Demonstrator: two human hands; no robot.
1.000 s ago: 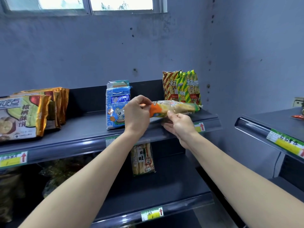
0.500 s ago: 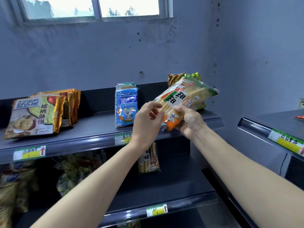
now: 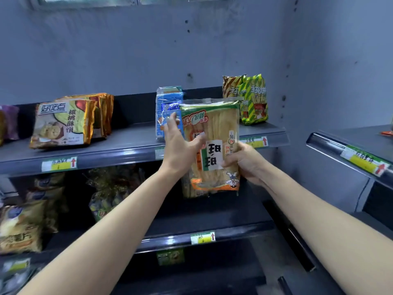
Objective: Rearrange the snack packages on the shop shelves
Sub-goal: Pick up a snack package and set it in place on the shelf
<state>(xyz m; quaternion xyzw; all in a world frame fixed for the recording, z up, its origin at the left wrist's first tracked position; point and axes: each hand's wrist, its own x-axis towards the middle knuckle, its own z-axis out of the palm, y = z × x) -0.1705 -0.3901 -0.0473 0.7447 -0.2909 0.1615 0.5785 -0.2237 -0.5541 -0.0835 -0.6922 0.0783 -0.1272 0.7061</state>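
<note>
A clear rice-cracker packet (image 3: 214,133) with an orange bottom band and a green edge stands upside down in front of the upper shelf (image 3: 127,143). My right hand (image 3: 244,162) grips its right edge low down. My left hand (image 3: 178,143) lies against its left edge with fingers spread and mostly straight. Behind the packet on the upper shelf stands a blue packet (image 3: 167,107), partly hidden by my left hand. A second rice-cracker packet (image 3: 188,188) on the lower shelf shows just below and behind the held one.
On the upper shelf, gold biscuit packs (image 3: 63,124) lean at the left and green and orange striped snack bags (image 3: 248,99) stand at the right. The lower shelf (image 3: 204,222) holds bags at the left (image 3: 23,222) and a mixed sweets bag (image 3: 110,196). Another shelf unit (image 3: 350,150) juts in at the right.
The packet went from lying flat at the shelf edge to tilted, then upright and upside down facing me. My left hand let go of its pinch and opened against the packet's side.
</note>
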